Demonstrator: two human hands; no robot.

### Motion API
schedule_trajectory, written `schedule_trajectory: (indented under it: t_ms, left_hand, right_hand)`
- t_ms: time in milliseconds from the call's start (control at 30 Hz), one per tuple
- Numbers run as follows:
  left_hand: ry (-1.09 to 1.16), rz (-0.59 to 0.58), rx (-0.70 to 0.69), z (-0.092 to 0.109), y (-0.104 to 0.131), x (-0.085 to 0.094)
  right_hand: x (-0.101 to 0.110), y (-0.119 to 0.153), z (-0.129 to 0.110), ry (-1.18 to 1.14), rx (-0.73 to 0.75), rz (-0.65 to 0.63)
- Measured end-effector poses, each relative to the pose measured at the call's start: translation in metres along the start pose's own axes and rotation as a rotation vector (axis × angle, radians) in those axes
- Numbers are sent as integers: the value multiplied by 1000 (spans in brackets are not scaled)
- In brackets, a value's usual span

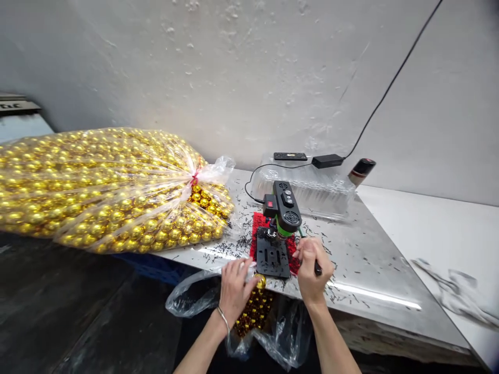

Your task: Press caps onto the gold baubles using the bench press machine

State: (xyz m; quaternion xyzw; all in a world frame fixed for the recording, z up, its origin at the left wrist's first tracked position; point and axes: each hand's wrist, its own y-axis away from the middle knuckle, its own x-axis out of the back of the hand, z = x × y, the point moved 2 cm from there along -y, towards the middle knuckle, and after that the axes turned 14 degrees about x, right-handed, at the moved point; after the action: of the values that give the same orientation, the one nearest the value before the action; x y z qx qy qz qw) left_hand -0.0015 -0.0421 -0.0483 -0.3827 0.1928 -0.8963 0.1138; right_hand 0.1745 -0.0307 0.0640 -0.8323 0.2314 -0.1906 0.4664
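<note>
Gold shiny plastic ball (260, 281) is pinched by the left hand (234, 291), just left of the small black bench drill (281, 218); its black lever (316, 266) is gripped by the right hand (312, 270).

Both forearms reach forward, left hand (235, 288) curled, right hand (311, 267) fisted.
</note>
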Motion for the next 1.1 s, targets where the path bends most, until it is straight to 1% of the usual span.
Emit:
schedule_trajectory:
  t_ms: [67, 100, 133, 200, 267, 333, 467, 600, 667, 700, 733, 800, 833, 900, 967, 1000, 1067, 1100]
  left_hand:
    - [16, 86, 83, -11, -43, 6]
    - [21, 99, 124, -18, -66, 9]
    - [14, 91, 165, -24, -90, 11]
    - [11, 71, 189, -36, -129, 15]
    - [20, 19, 193, -45, -153, 16]
    - [38, -38, 200, -51, -161, 15]
    - [105, -119, 230, -52, -159, 18]
    - [218, -153, 258, -39, -149, 30]
    - [357, -193, 312, -31, -138, 33]
    - [492, -235, 379, -27, -130, 32]
    - [659, -289, 472, -23, -121, 28]
    - [990, -408, 686, -17, -102, 16]
    - [1102, -457, 773, -14, -94, 8]
    - [1174, -508, 858, -9, -82, -10]
    - [1154, -509, 871, -6, -77, -27]
    - [1124, -497, 855, -4, -76, -35]
    - [1022, -464, 765, -2, -75, -47]
    - [940, -442, 684, 0, -75, -51]
  right_hand:
    - [0, 2, 1, -9, 12, 5]
    - [0, 3, 1, -14, 19, 2]
    - [0, 3, 1, -18, 24, -1]
    - [0, 3, 1, -19, 33, -7]
    - [0, 3, 0, -14, 36, -5]
    - [-1, 4, 0, -8, 36, 6]
    - [-1, 6, 1, 0, 28, 21]
    - [-1, 8, 3, -4, 40, 7]
    - [-1, 8, 4, -10, 43, 13]
    - [-1, 8, 4, -14, 41, 19]
    - [-1, 8, 4, -18, 38, 24]
    - [-1, 9, 5, -21, 37, 28]
    - [-1, 9, 5, -20, 38, 25]
    - [0, 9, 4, -14, 45, 8]
    - [1, 9, 4, -3, 57, -12]
    - [1, 9, 4, 2, 65, -20]
    - [2, 8, 3, 13, 86, -32]
    - [2, 8, 3, 16, 95, -36]
